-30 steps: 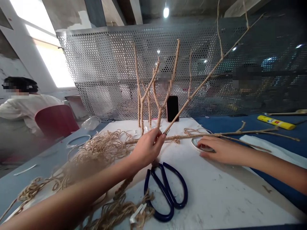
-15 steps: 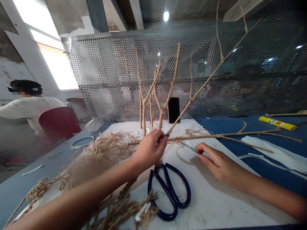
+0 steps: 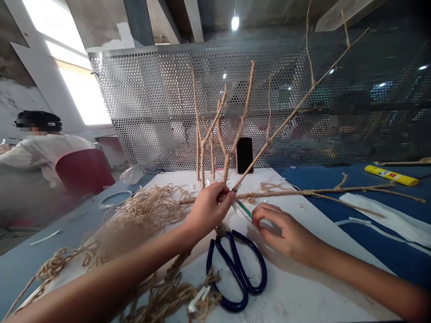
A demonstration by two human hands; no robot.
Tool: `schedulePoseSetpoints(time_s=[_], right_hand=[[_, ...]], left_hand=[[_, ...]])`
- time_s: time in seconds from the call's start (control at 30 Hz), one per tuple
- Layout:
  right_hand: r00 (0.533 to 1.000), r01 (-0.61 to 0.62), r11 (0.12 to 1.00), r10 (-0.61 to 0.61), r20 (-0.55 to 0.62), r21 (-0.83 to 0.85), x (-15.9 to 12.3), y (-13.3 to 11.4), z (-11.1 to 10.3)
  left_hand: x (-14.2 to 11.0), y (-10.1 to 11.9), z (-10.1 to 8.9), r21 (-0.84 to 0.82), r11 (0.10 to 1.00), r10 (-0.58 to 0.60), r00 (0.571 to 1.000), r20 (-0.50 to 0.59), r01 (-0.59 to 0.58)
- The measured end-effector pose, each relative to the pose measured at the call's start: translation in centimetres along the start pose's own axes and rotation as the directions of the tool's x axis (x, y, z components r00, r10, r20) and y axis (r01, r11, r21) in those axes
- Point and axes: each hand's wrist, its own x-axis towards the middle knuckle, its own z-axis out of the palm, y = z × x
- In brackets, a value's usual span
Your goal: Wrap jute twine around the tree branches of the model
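Note:
My left hand [image 3: 208, 209] is closed on the lower end of a long bare branch [image 3: 283, 121] that slants up to the right. Just right of it, my right hand [image 3: 283, 229] pinches a thin strip with a green edge [image 3: 243, 209], which runs up to the branch end at my left fingertips. Blue-handled scissors [image 3: 235, 273] lie on the white sheet [image 3: 303, 278] below both hands. A twine-wrapped branch [image 3: 303, 193] lies flat behind my hands. A heap of jute twine [image 3: 141, 211] sits to the left.
Several twine-wrapped upright branches [image 3: 215, 134] and a black phone [image 3: 244, 154] stand against a perforated metal screen [image 3: 151, 103]. A yellow tube [image 3: 392, 175] lies far right on the blue table. A seated person [image 3: 40, 152] works at the left, near a red chair.
My right hand left the round object at the right, came in toward the left hand and now pinches a thin strip at the branch end. The left hand stayed put.

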Motion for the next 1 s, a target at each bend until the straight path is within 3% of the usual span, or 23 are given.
schedulePoseSetpoints(time_s=[0.17, 0.33, 0.6, 0.7, 0.87, 1.0], right_hand=[[0.998, 0.000, 0.986, -0.009, 0.055, 0.166, 1.2, 1.3, 1.1], [0.990, -0.139, 0.879, 0.126, 0.059, 0.456, 1.4, 0.5, 1.4], [0.997, -0.080, 0.972, 0.078, 0.016, 0.221, 1.8, 0.6, 2.5], [0.997, -0.074, 0.971, 0.065, 0.044, 0.229, 1.7, 0.8, 2.6], [1.000, -0.021, 0.967, 0.024, -0.010, 0.254, 1.7, 0.9, 2.4], [0.996, -0.083, 0.925, 0.084, 0.014, 0.370, 1.8, 1.5, 2.4]], left_hand=[[0.0, -0.1, 0.1, -0.031, 0.999, -0.007, 1.000, 0.000, 0.007], [0.1, -0.3, 0.2, -0.049, 0.999, -0.018, 1.000, 0.002, 0.018], [0.3, -0.4, 0.3, -0.032, 0.999, -0.020, 1.000, 0.016, 0.020], [0.3, -0.3, 0.3, -0.021, 1.000, -0.022, 0.999, 0.025, 0.023], [0.4, -0.4, 0.4, -0.031, 0.999, -0.016, 0.999, 0.035, 0.017], [0.4, -0.6, 0.5, -0.096, 0.993, -0.054, 0.995, 0.086, 0.062]])
